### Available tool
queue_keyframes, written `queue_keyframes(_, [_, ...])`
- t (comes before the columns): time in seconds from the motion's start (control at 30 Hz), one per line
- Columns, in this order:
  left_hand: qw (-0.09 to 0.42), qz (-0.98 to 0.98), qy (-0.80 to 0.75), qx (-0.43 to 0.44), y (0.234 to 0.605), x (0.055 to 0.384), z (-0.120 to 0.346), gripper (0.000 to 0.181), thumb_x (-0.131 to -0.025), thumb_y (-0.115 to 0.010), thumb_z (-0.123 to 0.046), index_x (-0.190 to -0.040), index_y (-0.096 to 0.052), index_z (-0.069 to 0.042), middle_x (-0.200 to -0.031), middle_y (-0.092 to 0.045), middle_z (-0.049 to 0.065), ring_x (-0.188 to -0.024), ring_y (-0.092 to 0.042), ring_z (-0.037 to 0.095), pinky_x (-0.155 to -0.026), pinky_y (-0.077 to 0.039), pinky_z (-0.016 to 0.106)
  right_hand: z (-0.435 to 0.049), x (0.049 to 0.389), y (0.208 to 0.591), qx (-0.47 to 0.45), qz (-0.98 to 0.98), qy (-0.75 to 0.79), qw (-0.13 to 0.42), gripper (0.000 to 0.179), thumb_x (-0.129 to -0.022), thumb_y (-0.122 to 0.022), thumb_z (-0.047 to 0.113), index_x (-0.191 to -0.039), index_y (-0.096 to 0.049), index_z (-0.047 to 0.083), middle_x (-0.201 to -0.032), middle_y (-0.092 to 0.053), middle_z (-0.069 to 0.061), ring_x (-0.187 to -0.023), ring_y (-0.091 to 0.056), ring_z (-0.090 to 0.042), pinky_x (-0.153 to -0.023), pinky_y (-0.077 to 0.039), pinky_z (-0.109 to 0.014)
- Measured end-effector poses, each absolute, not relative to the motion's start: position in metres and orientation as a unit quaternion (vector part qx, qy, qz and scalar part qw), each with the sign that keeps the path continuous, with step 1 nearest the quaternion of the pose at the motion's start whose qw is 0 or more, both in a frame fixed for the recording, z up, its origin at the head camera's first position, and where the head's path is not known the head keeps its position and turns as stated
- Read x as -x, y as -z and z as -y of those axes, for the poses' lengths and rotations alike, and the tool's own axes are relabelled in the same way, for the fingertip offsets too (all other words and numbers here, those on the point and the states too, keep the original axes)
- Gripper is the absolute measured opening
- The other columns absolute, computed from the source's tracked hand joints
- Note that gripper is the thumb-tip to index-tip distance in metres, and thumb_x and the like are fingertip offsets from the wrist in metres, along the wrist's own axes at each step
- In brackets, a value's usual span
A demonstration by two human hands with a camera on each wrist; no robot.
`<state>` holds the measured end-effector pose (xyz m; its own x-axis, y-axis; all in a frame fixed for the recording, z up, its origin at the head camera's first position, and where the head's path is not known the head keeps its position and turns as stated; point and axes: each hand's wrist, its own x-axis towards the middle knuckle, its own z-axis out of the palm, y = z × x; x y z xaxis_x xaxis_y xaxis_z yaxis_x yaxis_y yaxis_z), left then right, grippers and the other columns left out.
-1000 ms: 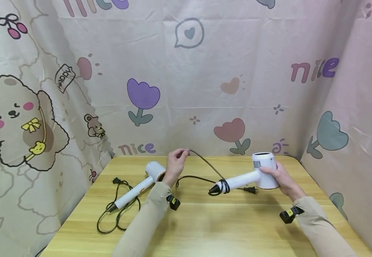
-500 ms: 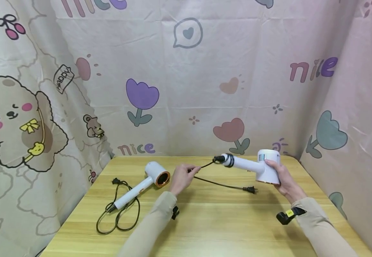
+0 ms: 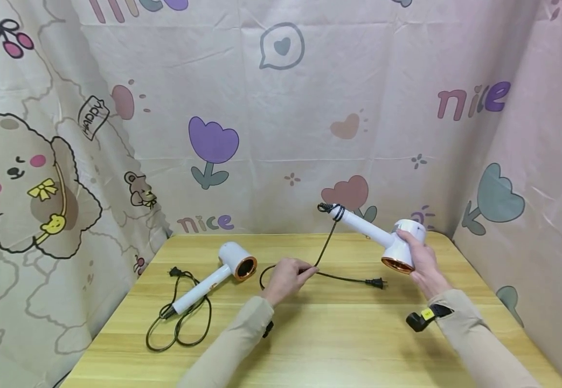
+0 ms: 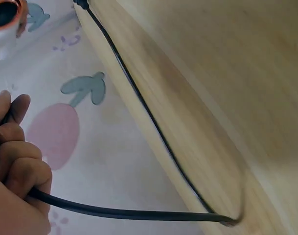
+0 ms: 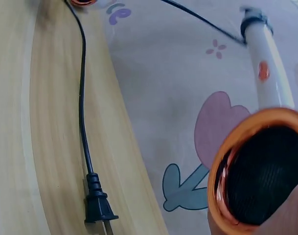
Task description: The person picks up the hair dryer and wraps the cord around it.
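My right hand (image 3: 425, 268) grips the head of a white hair dryer (image 3: 365, 229) above the table's right side. The dryer's handle slants up to the left, and its copper-rimmed opening (image 5: 259, 171) faces down. Black cord is wound around the handle's end. From there the power cord (image 3: 326, 243) runs down taut to my left hand (image 3: 289, 280), which pinches it between thumb and fingers. In the left wrist view the cord (image 4: 114, 213) leaves the curled fingers and bends back along the table. Its two-pin plug (image 3: 375, 283) lies on the wood below the dryer.
A second white hair dryer (image 3: 203, 288) lies on the table's left side, with its black cord (image 3: 179, 342) looped loosely around the handle. The wooden table (image 3: 339, 345) ends at the back against a printed curtain (image 3: 271, 134).
The dryer's handle end has swung upward in my right hand, tipping its opening down toward me. My left hand has moved right and down, still pinching the cord.
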<state>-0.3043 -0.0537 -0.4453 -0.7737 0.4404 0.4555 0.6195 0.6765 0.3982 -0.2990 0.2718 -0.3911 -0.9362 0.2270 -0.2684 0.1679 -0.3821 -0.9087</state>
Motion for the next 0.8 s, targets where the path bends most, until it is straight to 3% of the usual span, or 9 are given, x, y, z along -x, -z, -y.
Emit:
queue_keyframes(0.13, [0.182, 0.885, 0.274, 0.329, 0.442, 0.296, 0.049, 0.026, -0.096, -0.062, -0.034, -0.096, -0.079, -0.014, -0.093, -0.077, 0.001, -0.073, -0.068, 0.006, -0.064, -0.055, 0.017, -0.265, 0.304, 0.394, 0.209, 0.592, -0.775, 0.067, 0.083, -0.079, -0.080, 0.044, -0.141, -0.033, 0.016, -0.102, -0.056, 0.009, -0.083, -0.061, -0.005, -0.075, -0.058, -0.023])
queue_keyframes(0.23, [0.184, 0.875, 0.282, 0.348, 0.437, 0.291, 0.048, 0.022, -0.095, -0.065, -0.030, -0.090, -0.080, -0.014, -0.084, -0.076, -0.001, -0.057, -0.056, -0.001, -0.051, -0.044, 0.012, -0.263, 0.307, 0.397, 0.211, 0.638, -0.734, 0.098, 0.098, -0.078, -0.080, 0.047, -0.151, -0.025, 0.012, -0.112, -0.050, 0.006, -0.088, -0.058, -0.007, -0.073, -0.056, -0.021])
queue_keyframes(0.37, [0.198, 0.860, 0.284, 0.376, 0.429, 0.287, 0.048, 0.016, -0.091, -0.070, -0.025, -0.086, -0.079, -0.014, -0.073, -0.072, -0.003, -0.051, -0.043, -0.005, -0.046, -0.035, 0.008, -0.264, 0.310, 0.401, 0.205, 0.701, -0.667, 0.147, 0.096, -0.078, -0.080, 0.049, -0.149, -0.029, 0.010, -0.119, -0.050, 0.000, -0.095, -0.056, -0.013, -0.069, -0.056, -0.021])
queue_keyframes(0.53, [0.257, 0.843, 0.290, 0.374, 0.415, 0.288, 0.050, 0.012, -0.087, -0.075, -0.022, -0.087, -0.079, -0.011, -0.073, -0.070, -0.002, -0.055, -0.049, -0.003, -0.049, -0.038, 0.007, -0.266, 0.307, 0.410, 0.155, 0.780, -0.570, 0.208, 0.093, -0.079, -0.079, 0.046, -0.149, -0.031, 0.008, -0.126, -0.053, -0.017, -0.104, -0.057, -0.027, -0.069, -0.056, -0.026])
queue_keyframes(0.67, [0.325, 0.835, 0.278, 0.346, 0.408, 0.292, 0.055, 0.009, -0.083, -0.079, -0.019, -0.083, -0.078, -0.010, -0.068, -0.066, -0.003, -0.052, -0.042, -0.002, -0.046, -0.031, 0.008, -0.264, 0.303, 0.420, 0.087, 0.825, -0.506, 0.236, 0.091, -0.079, -0.081, 0.040, -0.149, -0.032, 0.009, -0.118, -0.057, -0.023, -0.098, -0.058, -0.033, -0.069, -0.053, -0.030])
queue_keyframes(0.8, [0.363, 0.827, 0.275, 0.330, 0.401, 0.299, 0.061, 0.008, -0.080, -0.081, -0.018, -0.081, -0.079, -0.011, -0.062, -0.060, -0.004, -0.050, -0.034, -0.001, -0.045, -0.026, 0.011, -0.261, 0.302, 0.423, 0.021, 0.842, -0.480, 0.244, 0.087, -0.078, -0.083, 0.036, -0.147, -0.036, 0.011, -0.111, -0.060, -0.021, -0.093, -0.059, -0.032, -0.069, -0.054, -0.033])
